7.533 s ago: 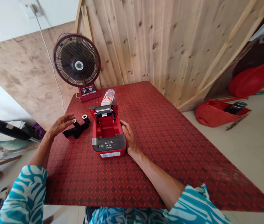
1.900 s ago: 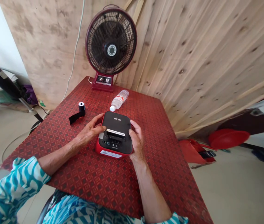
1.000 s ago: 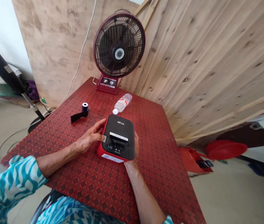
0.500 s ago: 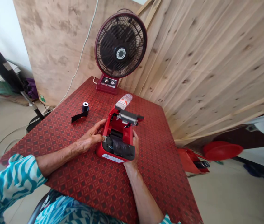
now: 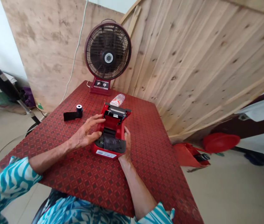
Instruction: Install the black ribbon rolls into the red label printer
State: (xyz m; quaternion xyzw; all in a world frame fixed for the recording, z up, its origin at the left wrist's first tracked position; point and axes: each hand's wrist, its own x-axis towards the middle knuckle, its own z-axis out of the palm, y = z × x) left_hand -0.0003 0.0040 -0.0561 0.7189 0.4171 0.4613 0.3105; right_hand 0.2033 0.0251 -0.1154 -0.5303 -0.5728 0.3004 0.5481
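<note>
A red label printer [image 5: 96, 150] rests on the table before me, its lid [image 5: 116, 109] raised. A black film strip [image 5: 113, 142] lies across its dark front and over the front edge. My left hand [image 5: 86, 133] is at the printer's left side, fingers stretched out and apart, the thumb at the dark front panel. Wrapped round the right side is my right hand [image 5: 127, 144], its fingers partly hidden behind the red wall. Left of the printer, a small black roll [image 5: 79, 112] with a white core stands with a loose black tail.
The table [image 5: 150, 149] has a red patterned cover. Behind the printer lies a clear plastic bottle [image 5: 118, 100]. A maroon fan [image 5: 108, 57] stands at the far corner by wooden walls. On the floor to the right are a red bag [image 5: 188, 155] and a red basin [image 5: 220, 142].
The view has shifted, so everything sits further left. My left fingers have lifted and spread from the printer's left side; the raised lid looks tilted further back. My right hand stays on the printer.
</note>
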